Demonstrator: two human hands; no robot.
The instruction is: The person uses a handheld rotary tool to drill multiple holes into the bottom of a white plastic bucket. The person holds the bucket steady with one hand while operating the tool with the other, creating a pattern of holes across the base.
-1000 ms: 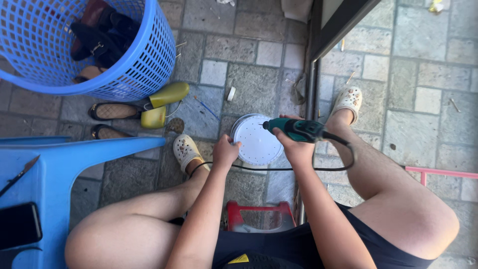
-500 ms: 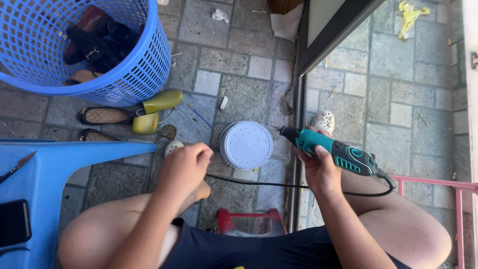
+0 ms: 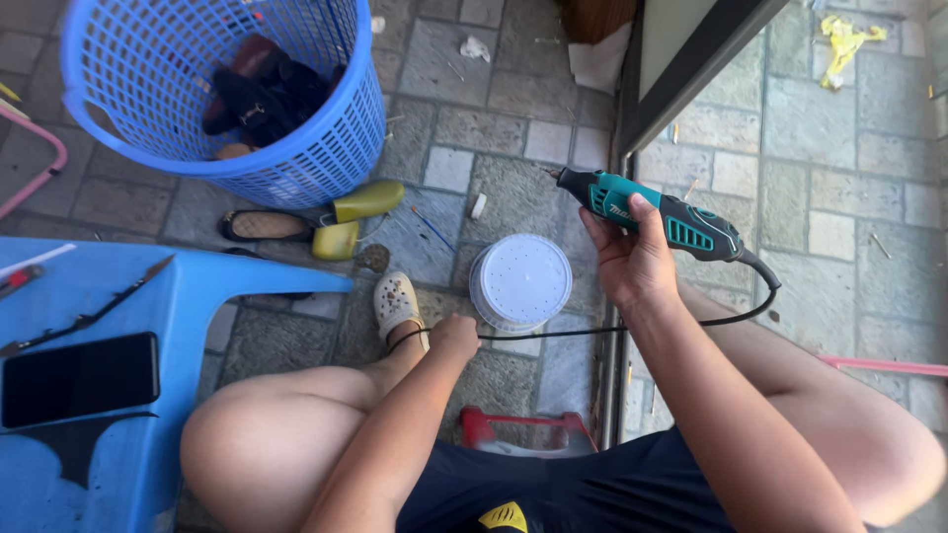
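Right hand was wrapped around the teal rotary tool, thumb on top, bit end pointing left and slightly up, held in the air just right of the white lid and clear of it. Lid was round, dotted with small holes, and lay between the feet on the stone floor. Left hand was clenched low beside the lid's left edge, pinching the black cord; cord ran from that fist rightward under the right wrist and looped up to the tool's tail. Couldn't tell if the fist touched the lid. Left foot in a white clog sat just left of the lid. Person was seated, bare knees spread, on a red stool. Blue basket with dark shoes inside stood upper left, well apart from the hands; a yellow-heeled shoe lay in front of it. Blue table at left carried a black phone and a thin dark tool. Dark door frame ran diagonally above the rotary tool.
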